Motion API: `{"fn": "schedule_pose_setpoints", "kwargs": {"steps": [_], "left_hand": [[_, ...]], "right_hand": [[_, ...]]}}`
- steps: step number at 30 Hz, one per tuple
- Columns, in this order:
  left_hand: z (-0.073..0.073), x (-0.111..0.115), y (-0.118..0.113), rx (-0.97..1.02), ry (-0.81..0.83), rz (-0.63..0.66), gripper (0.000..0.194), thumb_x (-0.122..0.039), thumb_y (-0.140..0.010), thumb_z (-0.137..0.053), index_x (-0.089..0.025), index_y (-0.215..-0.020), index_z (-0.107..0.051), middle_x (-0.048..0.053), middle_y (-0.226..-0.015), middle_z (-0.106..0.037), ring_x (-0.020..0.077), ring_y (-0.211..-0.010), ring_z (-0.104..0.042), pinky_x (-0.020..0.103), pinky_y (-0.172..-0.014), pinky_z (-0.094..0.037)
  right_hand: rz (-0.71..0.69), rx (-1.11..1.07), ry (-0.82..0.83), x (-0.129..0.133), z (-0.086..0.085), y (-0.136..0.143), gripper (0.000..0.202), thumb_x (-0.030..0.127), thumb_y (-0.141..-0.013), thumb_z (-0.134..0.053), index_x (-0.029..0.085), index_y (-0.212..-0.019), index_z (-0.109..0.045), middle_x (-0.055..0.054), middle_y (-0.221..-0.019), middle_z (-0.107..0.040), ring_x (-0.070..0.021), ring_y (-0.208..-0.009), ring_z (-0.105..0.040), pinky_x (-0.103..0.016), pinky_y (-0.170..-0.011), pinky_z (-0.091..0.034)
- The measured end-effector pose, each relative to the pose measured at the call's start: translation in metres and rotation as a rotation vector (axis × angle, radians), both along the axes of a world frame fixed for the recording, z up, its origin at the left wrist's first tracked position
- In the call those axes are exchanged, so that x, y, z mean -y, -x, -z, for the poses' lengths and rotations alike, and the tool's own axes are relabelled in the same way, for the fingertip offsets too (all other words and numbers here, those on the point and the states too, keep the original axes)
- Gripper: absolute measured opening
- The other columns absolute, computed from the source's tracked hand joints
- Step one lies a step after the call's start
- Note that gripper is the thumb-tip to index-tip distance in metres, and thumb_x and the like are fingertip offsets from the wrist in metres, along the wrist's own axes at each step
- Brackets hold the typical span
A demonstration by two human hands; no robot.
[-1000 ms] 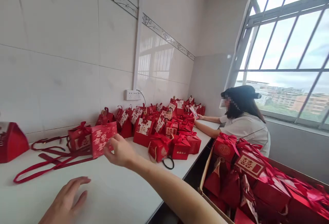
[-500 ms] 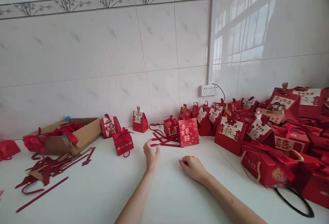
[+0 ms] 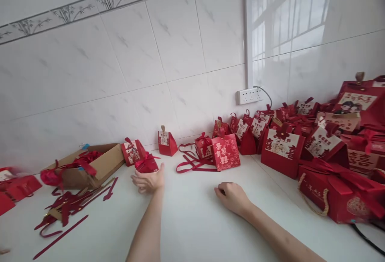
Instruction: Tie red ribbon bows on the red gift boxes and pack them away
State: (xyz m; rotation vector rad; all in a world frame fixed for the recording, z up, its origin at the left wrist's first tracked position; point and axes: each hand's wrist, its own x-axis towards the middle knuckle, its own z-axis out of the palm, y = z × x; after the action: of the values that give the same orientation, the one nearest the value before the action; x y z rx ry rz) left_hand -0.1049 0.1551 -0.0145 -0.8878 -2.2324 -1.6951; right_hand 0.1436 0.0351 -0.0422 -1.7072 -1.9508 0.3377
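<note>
Fingers spread and thumb raised, the left hand [image 3: 148, 180] is at the front of a small red paper box with a shiny red ribbon bow [image 3: 147, 164], covering its lower part; I can't tell whether the two touch. The right hand [image 3: 233, 198] rests on the white tabletop [image 3: 186, 222], its fingers curled in loosely.

Just behind the bowed box stands a red gift box with a pale printed panel [image 3: 132, 152], and a tapering red box with a tan loop [image 3: 167, 144] sits by the wall. To their left, an open, shallow brown cardboard box [image 3: 106, 164] holds a tangle of glossy red ribbon [image 3: 87, 161], some spilling over its side. Dark red and tan flat straps [image 3: 66, 204] lie heaped in front of it. On the right, a red box with white lettering [image 3: 226, 153] leads to crowded red gift boxes [image 3: 281, 150], closed, their insides hidden.
</note>
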Motion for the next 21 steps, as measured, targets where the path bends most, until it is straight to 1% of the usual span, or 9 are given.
{"fn": "schedule_pose_setpoints", "kwargs": {"steps": [4,6,8,11,13,15,18,20,21], "left_hand": [[-0.008,-0.003,0.012,0.162,0.043,0.082,0.107,-0.036,-0.050,-0.078,-0.017,-0.133,-0.013,0.027,-0.134,-0.027,0.0461,-0.124,-0.029,0.070,-0.095,-0.023],[-0.013,-0.003,0.019,0.215,-0.036,0.201,0.110,-0.027,-0.048,-0.079,-0.014,-0.135,-0.013,0.029,-0.133,-0.025,0.0506,-0.124,-0.026,0.074,-0.094,-0.018],[-0.020,0.003,0.015,0.186,-0.143,0.334,0.109,-0.025,-0.050,-0.078,-0.014,-0.136,-0.012,0.028,-0.136,-0.022,0.0466,-0.129,-0.021,0.069,-0.100,-0.021],[-0.028,0.027,-0.018,0.066,-0.251,0.573,0.103,-0.032,-0.058,-0.076,-0.021,-0.137,-0.011,0.019,-0.141,-0.022,0.0306,-0.130,-0.031,0.045,-0.102,-0.039],[-0.027,0.051,-0.048,-0.031,-0.372,0.823,0.101,-0.035,-0.058,-0.076,-0.022,-0.136,-0.013,0.019,-0.137,-0.029,0.0291,-0.122,-0.042,0.042,-0.096,-0.045],[-0.020,0.077,-0.075,-0.114,-0.406,1.020,0.100,-0.035,-0.059,-0.075,-0.022,-0.136,-0.012,0.018,-0.129,-0.040,0.0273,-0.109,-0.053,0.040,-0.086,-0.051],[-0.001,0.106,-0.096,-0.228,-0.271,1.336,0.098,-0.028,-0.064,-0.071,-0.027,-0.137,-0.006,0.016,-0.130,-0.042,0.0280,-0.114,-0.051,0.041,-0.089,-0.050],[0.008,0.116,-0.098,-0.387,-0.068,1.538,0.095,-0.022,-0.064,-0.069,-0.028,-0.139,-0.010,0.014,-0.138,-0.037,0.0309,-0.125,-0.041,0.047,-0.099,-0.042],[0.011,0.118,-0.096,-0.426,-0.016,1.568,0.094,-0.019,-0.064,-0.068,-0.027,-0.139,-0.012,0.014,-0.141,-0.032,0.0323,-0.129,-0.036,0.051,-0.103,-0.037]], "right_hand": [[0.000,-0.015,-0.013,0.000,-0.003,0.001,0.034,0.019,-0.080,-0.041,0.017,-0.051,-0.025,-0.001,-0.053,-0.048,-0.0123,-0.052,-0.045,-0.026,-0.052,-0.023],[0.006,-0.036,-0.006,0.000,-0.004,0.001,0.034,0.019,-0.080,-0.041,0.018,-0.050,-0.026,-0.001,-0.053,-0.049,-0.0126,-0.052,-0.045,-0.026,-0.052,-0.023],[0.015,-0.126,0.016,-0.001,-0.006,0.000,0.034,0.023,-0.082,-0.040,0.018,-0.050,-0.031,-0.001,-0.054,-0.051,-0.0135,-0.054,-0.046,-0.027,-0.053,-0.026],[0.025,-0.424,0.026,-0.001,-0.011,-0.005,0.034,0.037,-0.087,-0.035,0.020,-0.061,-0.046,-0.003,-0.061,-0.055,-0.0160,-0.059,-0.051,-0.028,-0.056,-0.035],[0.065,-0.672,-0.082,0.001,-0.015,-0.010,0.036,0.048,-0.088,-0.030,0.020,-0.080,-0.051,-0.006,-0.077,-0.059,-0.0191,-0.071,-0.055,-0.031,-0.062,-0.042],[0.136,-0.883,-0.299,0.005,-0.019,-0.015,0.041,0.054,-0.087,-0.030,0.020,-0.102,-0.046,-0.011,-0.104,-0.056,-0.0220,-0.092,-0.055,-0.034,-0.072,-0.046],[0.128,-0.986,-0.523,0.015,-0.025,-0.021,0.048,0.056,-0.086,-0.030,0.022,-0.120,-0.036,-0.012,-0.127,-0.043,-0.0236,-0.115,-0.046,-0.039,-0.089,-0.043],[0.031,-0.910,-0.461,0.021,-0.029,-0.024,0.046,0.055,-0.087,-0.031,0.022,-0.118,-0.040,-0.010,-0.124,-0.048,-0.0240,-0.115,-0.047,-0.041,-0.095,-0.040],[-0.006,-0.862,-0.395,0.023,-0.030,-0.024,0.045,0.054,-0.087,-0.033,0.022,-0.117,-0.042,-0.010,-0.121,-0.051,-0.0240,-0.114,-0.048,-0.041,-0.096,-0.038]]}}
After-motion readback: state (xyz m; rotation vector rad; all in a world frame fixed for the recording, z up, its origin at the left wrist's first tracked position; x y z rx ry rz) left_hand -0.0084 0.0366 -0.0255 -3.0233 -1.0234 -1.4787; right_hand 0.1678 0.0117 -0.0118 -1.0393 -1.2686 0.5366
